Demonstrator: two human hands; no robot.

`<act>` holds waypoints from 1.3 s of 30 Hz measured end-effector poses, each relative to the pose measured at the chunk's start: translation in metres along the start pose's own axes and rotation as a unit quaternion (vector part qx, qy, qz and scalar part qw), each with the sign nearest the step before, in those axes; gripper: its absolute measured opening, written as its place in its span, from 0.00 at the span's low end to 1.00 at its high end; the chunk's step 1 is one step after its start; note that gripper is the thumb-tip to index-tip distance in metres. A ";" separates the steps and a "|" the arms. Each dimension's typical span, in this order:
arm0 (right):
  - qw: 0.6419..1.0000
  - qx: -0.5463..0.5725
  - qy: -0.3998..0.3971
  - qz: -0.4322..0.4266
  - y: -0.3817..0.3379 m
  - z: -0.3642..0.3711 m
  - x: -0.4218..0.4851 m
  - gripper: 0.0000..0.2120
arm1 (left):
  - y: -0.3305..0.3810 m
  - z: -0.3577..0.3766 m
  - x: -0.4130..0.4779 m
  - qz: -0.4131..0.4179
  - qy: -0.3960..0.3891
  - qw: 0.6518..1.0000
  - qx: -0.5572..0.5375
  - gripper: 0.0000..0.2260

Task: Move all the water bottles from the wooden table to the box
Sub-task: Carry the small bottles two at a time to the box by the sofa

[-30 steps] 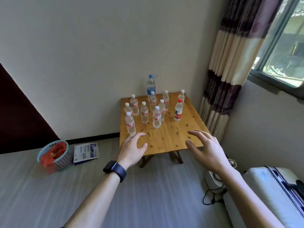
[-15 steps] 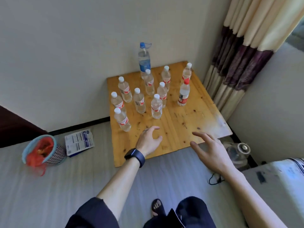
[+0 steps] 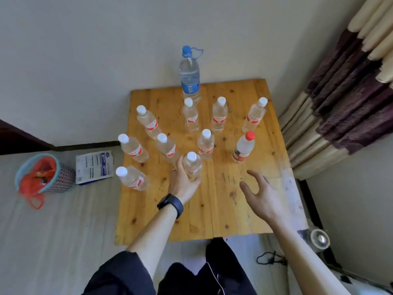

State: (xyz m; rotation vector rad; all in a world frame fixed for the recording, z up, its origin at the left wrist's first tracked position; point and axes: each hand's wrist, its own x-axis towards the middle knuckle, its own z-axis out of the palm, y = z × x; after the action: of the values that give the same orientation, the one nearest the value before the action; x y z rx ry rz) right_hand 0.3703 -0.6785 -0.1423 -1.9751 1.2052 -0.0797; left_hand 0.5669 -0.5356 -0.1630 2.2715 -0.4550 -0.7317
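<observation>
Since half a second ago your left hand (image 3: 184,184) has reached forward and now wraps the nearest white-capped bottle (image 3: 192,166), fingers curled round its lower body, low likely so it stays upright. Your right hand (image 3: 262,195) hovers above the wooden table (image 3: 223,209) with fingers spread, holding nothing, probably heading for the red-capped bottle (image 3: 243,146). All eleven bottles stand on the table; box not in view.
</observation>
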 end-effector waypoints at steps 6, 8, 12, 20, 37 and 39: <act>0.998 -0.040 0.040 -0.006 -0.011 -0.010 0.104 0.35 | 0.000 0.011 0.041 -0.045 0.022 0.998 -0.027 0.45; 0.999 -0.035 0.041 0.006 -0.012 -0.009 0.130 0.39 | -0.003 0.011 0.051 -0.050 0.016 0.998 -0.035 0.45; 1.000 -0.005 0.015 0.017 -0.008 0.002 0.164 0.35 | -0.013 0.007 0.063 -0.040 -0.026 0.999 -0.026 0.41; 0.999 0.042 0.016 0.009 0.020 0.022 0.173 0.29 | -0.024 0.002 0.074 0.026 -0.087 0.996 0.016 0.33; 0.995 0.087 -0.051 -0.015 0.021 0.092 0.013 0.28 | -0.054 0.022 -0.016 -0.065 0.074 0.992 0.078 0.29; 0.994 0.087 -0.061 -0.023 0.017 0.096 0.006 0.27 | -0.053 0.023 -0.020 -0.066 0.077 0.991 0.084 0.29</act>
State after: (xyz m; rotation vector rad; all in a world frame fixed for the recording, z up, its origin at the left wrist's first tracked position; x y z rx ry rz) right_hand 0.4028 -0.6297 -0.2207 -1.8275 1.0397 -0.0835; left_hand 0.5434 -0.5008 -0.2067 2.5142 -0.3056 -0.5961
